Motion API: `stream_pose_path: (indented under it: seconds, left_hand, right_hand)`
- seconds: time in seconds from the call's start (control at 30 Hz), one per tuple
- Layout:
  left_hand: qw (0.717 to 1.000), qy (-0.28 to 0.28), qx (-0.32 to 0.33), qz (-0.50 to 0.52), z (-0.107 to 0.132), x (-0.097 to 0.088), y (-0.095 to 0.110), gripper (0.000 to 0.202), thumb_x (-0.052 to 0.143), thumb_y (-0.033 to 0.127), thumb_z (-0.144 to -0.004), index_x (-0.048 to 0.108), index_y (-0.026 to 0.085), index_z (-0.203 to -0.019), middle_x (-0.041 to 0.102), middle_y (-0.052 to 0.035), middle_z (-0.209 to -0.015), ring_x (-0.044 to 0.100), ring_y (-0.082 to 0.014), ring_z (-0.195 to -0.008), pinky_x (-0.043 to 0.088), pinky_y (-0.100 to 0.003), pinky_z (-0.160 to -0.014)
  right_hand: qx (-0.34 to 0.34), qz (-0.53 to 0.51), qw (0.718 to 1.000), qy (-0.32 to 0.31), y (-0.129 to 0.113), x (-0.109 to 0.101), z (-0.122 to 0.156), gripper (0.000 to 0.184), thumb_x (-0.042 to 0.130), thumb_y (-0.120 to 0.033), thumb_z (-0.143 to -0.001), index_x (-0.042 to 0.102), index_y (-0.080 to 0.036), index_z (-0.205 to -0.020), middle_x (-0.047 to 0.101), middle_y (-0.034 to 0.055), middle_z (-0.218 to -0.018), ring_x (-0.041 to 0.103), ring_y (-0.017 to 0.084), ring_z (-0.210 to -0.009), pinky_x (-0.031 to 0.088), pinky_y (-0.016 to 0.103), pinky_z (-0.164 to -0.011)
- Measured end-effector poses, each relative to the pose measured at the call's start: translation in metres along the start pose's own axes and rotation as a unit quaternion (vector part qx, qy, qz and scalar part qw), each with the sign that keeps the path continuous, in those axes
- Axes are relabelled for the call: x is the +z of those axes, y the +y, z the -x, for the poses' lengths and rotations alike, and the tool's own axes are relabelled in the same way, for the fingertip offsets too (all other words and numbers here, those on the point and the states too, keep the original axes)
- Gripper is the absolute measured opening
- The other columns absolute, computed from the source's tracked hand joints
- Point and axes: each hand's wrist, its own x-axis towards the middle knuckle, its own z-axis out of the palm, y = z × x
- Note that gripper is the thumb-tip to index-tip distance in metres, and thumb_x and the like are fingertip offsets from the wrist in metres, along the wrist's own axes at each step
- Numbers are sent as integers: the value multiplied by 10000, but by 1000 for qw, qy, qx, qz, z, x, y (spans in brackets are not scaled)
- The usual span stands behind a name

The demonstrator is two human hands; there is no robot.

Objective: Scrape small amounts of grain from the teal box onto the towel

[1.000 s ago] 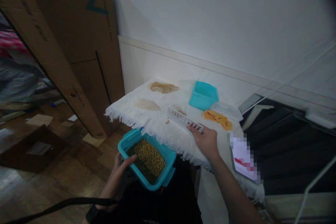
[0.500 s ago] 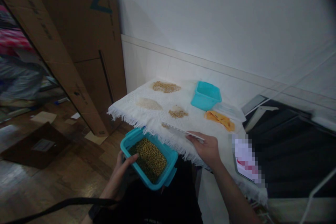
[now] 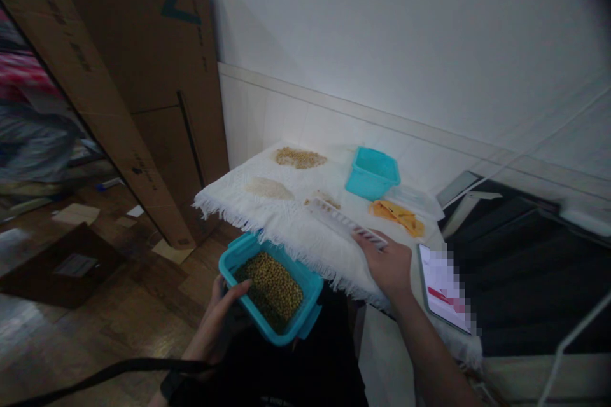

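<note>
My left hand (image 3: 224, 315) grips the near-left side of a turquoise plastic container (image 3: 310, 280), thumb over its rim. Inside lie yellow beans (image 3: 277, 280) and smaller dark green ones (image 3: 267, 310). The container is held just below the fringed front edge of a white tablecloth (image 3: 286, 219). Above the cloth, my right hand (image 3: 389, 262) is closed on the right end of a flat white strip with a striped edge (image 3: 337, 219). The strip's far end is by a small bean pile (image 3: 327, 198), partly covering it. A pale grain pile (image 3: 268, 188) and a larger bean pile (image 3: 300, 158) lie farther back.
A second turquoise container (image 3: 372, 175) stands at the back right, beside a clear lid (image 3: 415, 199) and an orange cloth (image 3: 397, 217). A tablet (image 3: 442, 292) lies at the right edge. A tall cardboard box (image 3: 167, 63) stands left of the table.
My right hand has shifted slightly right and turned the strip, so its broad face shows. The strip's tip has moved from near the front edge back to the small pile. My left hand stays put.
</note>
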Motion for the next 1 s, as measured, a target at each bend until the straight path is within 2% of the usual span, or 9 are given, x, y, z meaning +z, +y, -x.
stream_pose_path:
  seconds: [0.1,0.2,0.33,0.47,0.63,0.83,1.0]
  left_hand:
    - [999,-19,-28,7,4,2,4,788,865,407,-786,502,350,-1484,743,-98,-1369,725,-389,-1233,648,-544,-937]
    - [999,-24,-46,12,4,4,5,726,855,395,-803,509,351,-1440,707,-86,-1430,726,-365,-1234,652,-512,-935]
    - [998,5,-57,-8,3,4,4,719,840,404,-814,496,350,-1443,665,-100,-1484,736,-372,-1205,666,-512,-884]
    - [998,-31,-45,16,7,3,5,800,851,403,-812,465,361,-1511,673,-93,-1481,704,-375,-1265,650,-509,-944]
    - [998,-18,-55,9,10,2,7,799,846,397,-817,458,352,-1513,656,-98,-1505,687,-382,-1291,644,-525,-959]
    - [998,-28,-55,8,9,4,9,747,848,406,-817,489,347,-1469,665,-91,-1494,715,-374,-1248,642,-525,-961]
    - [998,-19,-51,7,8,3,7,810,867,409,-791,478,357,-1499,703,-90,-1442,713,-379,-1250,638,-527,-962]
  right_hand:
    - [37,26,999,16,13,6,-19,490,641,-627,-890,867,-194,-924,836,94,-828,797,290,-713,614,351,-645]
    - [48,20,999,-1,19,11,-26,493,642,-629,-872,867,-192,-911,831,95,-800,784,286,-682,596,347,-631]
    - [56,0,998,-21,17,12,-23,445,655,-584,-854,869,-196,-899,827,84,-775,764,266,-635,583,330,-613]
    - [60,-2,998,-21,14,9,-21,428,655,-569,-842,870,-204,-901,829,78,-781,757,260,-630,574,322,-594]
    - [67,-15,997,-38,11,6,-21,415,674,-553,-824,871,-195,-896,824,70,-758,750,257,-616,565,313,-571]
    - [64,-17,997,-39,9,7,-21,432,688,-578,-830,863,-184,-857,805,54,-695,727,251,-563,553,315,-542]
    - [65,-20,997,-28,10,4,-18,422,693,-579,-845,857,-192,-872,823,60,-755,768,273,-652,590,334,-589]
